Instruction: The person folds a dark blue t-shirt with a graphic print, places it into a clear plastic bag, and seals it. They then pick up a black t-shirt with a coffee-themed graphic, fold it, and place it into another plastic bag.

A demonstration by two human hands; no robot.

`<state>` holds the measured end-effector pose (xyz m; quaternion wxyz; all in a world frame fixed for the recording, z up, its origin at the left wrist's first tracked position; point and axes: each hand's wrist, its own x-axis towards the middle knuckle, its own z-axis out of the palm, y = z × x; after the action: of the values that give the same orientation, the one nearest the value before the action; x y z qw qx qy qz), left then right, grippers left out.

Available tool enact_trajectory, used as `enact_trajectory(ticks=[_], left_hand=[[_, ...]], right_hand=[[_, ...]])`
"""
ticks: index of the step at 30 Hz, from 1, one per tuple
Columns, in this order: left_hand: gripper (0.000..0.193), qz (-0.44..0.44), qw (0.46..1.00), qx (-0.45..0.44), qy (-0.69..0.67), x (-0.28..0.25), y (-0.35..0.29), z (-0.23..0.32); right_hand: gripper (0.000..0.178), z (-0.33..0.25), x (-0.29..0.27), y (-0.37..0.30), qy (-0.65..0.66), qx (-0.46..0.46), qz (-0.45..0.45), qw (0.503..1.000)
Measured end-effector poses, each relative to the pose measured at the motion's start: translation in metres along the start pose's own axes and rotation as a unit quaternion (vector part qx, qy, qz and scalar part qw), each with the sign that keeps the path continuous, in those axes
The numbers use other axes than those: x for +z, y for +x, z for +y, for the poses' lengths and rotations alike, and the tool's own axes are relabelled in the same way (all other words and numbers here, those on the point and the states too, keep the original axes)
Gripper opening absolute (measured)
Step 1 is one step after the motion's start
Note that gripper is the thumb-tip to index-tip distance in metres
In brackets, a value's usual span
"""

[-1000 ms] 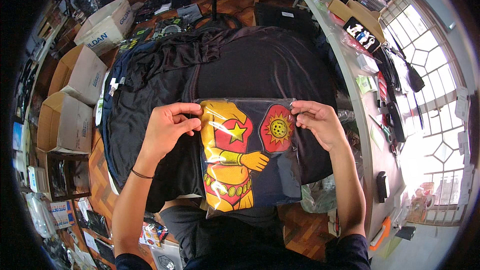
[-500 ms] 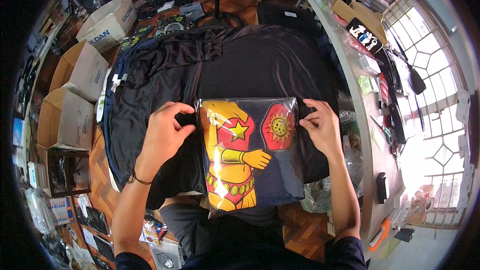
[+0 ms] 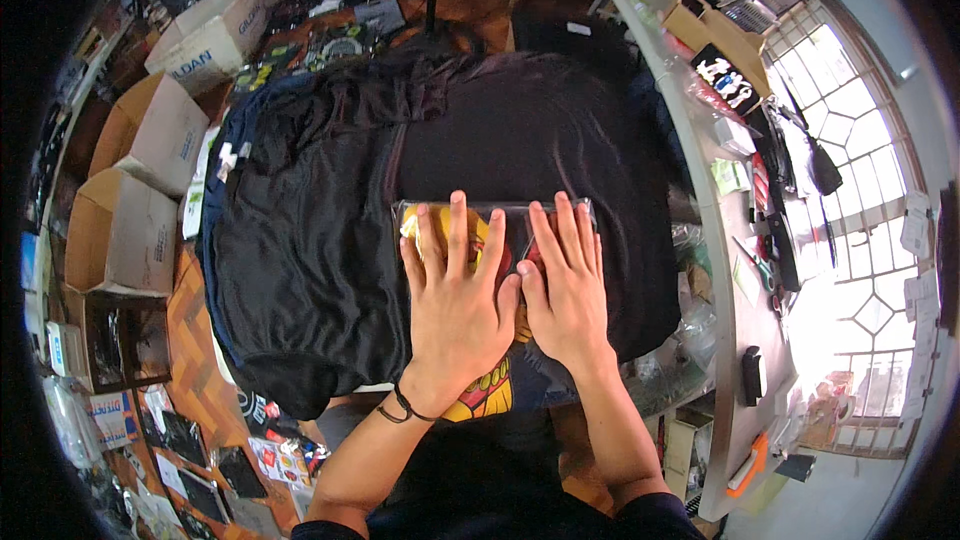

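Note:
A folded navy T-shirt (image 3: 540, 382) in a clear plastic bag, printed with a yellow and red cartoon figure, lies near the front of a heap of black cloth (image 3: 530, 130). My left hand (image 3: 460, 300) rests flat on its left half, fingers spread and pointing away from me. On the right half lies my right hand (image 3: 568, 305), also flat, its fingers stretched out. The two thumbs nearly meet in the middle. Most of the print is covered by my hands, and the bag's far edge shows around the fingertips.
Open cardboard boxes (image 3: 125, 240) stand at the left above a wooden parquet floor (image 3: 195, 340). Along the right runs a long counter (image 3: 735, 340) with scissors (image 3: 757, 262), a black stapler-like object (image 3: 752, 375) and an orange-handled tool (image 3: 748, 465). A barred window (image 3: 860, 190) is beyond it.
Both hands have moved inward from the bag's side edges and now lie flat on top of it. The bagged shirt has settled down onto the black cloth.

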<state>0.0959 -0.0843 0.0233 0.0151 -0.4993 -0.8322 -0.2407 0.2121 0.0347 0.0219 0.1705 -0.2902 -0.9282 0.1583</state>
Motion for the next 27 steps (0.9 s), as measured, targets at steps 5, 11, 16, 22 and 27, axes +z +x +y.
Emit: enact_trajectory(ticks=[5,11,16,22,27], left_hand=[[0.07,-0.015,1.0,0.001,-0.012,0.0032,-0.0026,-0.004],[0.07,-0.03,1.0,0.0,-0.004,0.005,0.0006,-0.0064],[0.069,-0.046,0.998,-0.001,0.032,0.0059,0.0018,-0.0039],[0.068,-0.042,0.998,0.001,0.048,0.007,0.0001,-0.0013],[0.066,-0.036,0.998,-0.003,0.052,0.0066,-0.0039,-0.0001]], right_hand=[[0.065,-0.0008,0.0038,-0.0029,-0.017,0.009,-0.017,1.0],[0.067,0.0039,0.0066,-0.0027,0.013,0.021,-0.034,0.999],[0.068,0.0049,0.0063,-0.0004,0.019,0.014,-0.033,0.999],[0.066,0.0066,0.0079,-0.0026,0.028,0.015,-0.022,0.999],[0.064,0.0062,0.0111,-0.007,0.027,0.01,-0.003,1.0]])
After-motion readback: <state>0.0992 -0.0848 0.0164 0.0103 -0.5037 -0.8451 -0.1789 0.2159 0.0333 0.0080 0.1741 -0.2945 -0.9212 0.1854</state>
